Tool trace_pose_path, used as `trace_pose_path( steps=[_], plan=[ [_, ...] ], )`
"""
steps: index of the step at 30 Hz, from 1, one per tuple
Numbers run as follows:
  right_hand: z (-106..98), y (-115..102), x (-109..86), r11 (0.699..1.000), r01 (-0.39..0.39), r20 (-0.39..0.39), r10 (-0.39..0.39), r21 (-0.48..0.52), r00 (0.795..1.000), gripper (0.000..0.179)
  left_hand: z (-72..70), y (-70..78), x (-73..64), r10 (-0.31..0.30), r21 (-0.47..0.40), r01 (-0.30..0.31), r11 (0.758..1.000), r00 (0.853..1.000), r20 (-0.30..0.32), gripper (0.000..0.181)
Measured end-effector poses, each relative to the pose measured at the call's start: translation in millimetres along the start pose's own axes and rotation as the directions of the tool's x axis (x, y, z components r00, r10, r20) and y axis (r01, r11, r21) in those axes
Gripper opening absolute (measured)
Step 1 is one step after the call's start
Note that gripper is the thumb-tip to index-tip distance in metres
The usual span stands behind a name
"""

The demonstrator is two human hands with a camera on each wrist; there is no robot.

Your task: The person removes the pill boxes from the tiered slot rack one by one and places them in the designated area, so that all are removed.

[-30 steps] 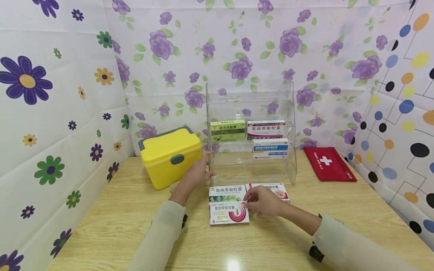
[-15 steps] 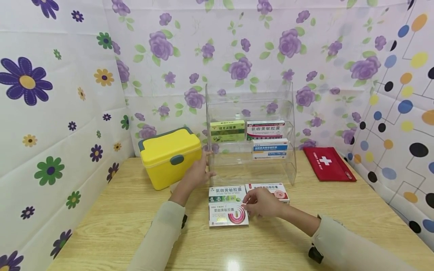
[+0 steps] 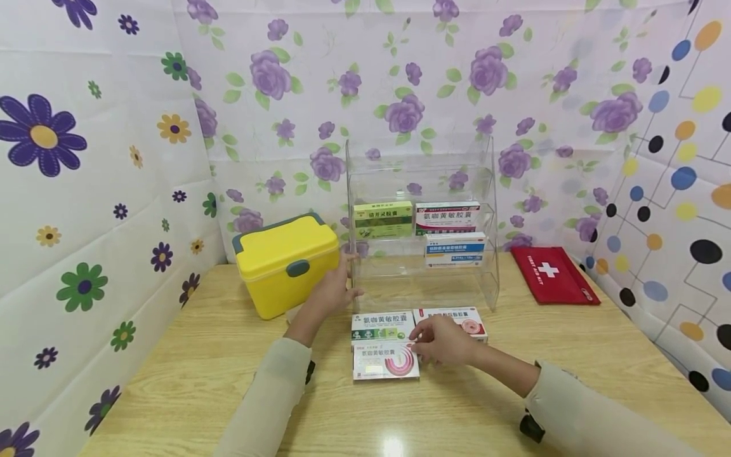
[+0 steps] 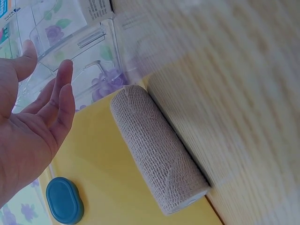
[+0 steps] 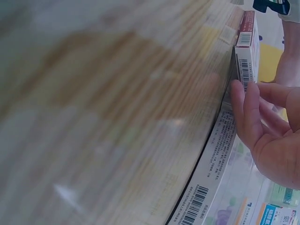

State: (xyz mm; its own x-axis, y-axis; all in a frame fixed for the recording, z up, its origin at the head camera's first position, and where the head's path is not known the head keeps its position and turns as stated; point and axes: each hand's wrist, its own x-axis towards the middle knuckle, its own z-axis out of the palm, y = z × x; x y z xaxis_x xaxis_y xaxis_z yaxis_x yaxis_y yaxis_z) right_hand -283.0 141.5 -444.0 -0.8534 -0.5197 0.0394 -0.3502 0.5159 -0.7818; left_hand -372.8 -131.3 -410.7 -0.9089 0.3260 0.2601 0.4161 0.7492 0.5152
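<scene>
My left hand (image 3: 331, 287) is at the left side panel of a clear acrylic rack (image 3: 422, 289). In the left wrist view its fingers are spread and hold nothing; contact with the panel is unclear. My right hand (image 3: 447, 341) touches the right end of a white medicine box with pink arcs (image 3: 377, 360) with its fingertips. The right wrist view shows extended fingers (image 5: 253, 110) against that end. Behind this box lies a medicine box with a green strip (image 3: 379, 325). Another red-and-white medicine box (image 3: 457, 315) lies partly hidden behind my right hand.
On the rack stand a green medicine box (image 3: 382, 221), a red-and-white one (image 3: 447, 218) and a blue-and-white one (image 3: 455, 249). A yellow case (image 3: 288, 260) stands left, with a beige bandage roll (image 4: 157, 152) beside it. A red first aid pouch (image 3: 554, 276) lies right.
The front medicine box has shifted and tilted slightly under my right fingertips, and the glare on its face has changed. My left hand has stayed by the rack.
</scene>
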Motion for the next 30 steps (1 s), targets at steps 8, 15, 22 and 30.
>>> trace_pose_path(
  steps=[8, 15, 22, 30],
  plan=[
    [-3, -5, -4.0, 0.999, -0.030, -0.025, 0.031, 0.026, 0.999, 0.011, 0.3, 0.9, 0.4, -0.004, 0.005, 0.004, 1.000, 1.000, 0.016, 0.080],
    [-8, -6, -6.0, 0.998, -0.035, -0.045, 0.038, 0.055, 0.998, 0.014, 0.9, 2.9, -1.7, -0.020, 0.000, 0.020, 1.000, 1.000, 0.003, 0.080],
    [-15, -2, -7.2, 0.998, 0.018, -0.124, -0.026, -0.060, 0.992, 0.015, 1.8, 4.4, -3.1, -0.032, 0.012, 0.032, 0.999, 0.999, -0.007, 0.080],
    [-26, 0, -10.4, 0.995, 0.041, -0.175, -0.057, -0.093, 0.983, 0.021, 1.3, 4.9, -3.5, -0.037, 0.025, 0.037, 0.999, 0.999, -0.022, 0.082]
  ],
)
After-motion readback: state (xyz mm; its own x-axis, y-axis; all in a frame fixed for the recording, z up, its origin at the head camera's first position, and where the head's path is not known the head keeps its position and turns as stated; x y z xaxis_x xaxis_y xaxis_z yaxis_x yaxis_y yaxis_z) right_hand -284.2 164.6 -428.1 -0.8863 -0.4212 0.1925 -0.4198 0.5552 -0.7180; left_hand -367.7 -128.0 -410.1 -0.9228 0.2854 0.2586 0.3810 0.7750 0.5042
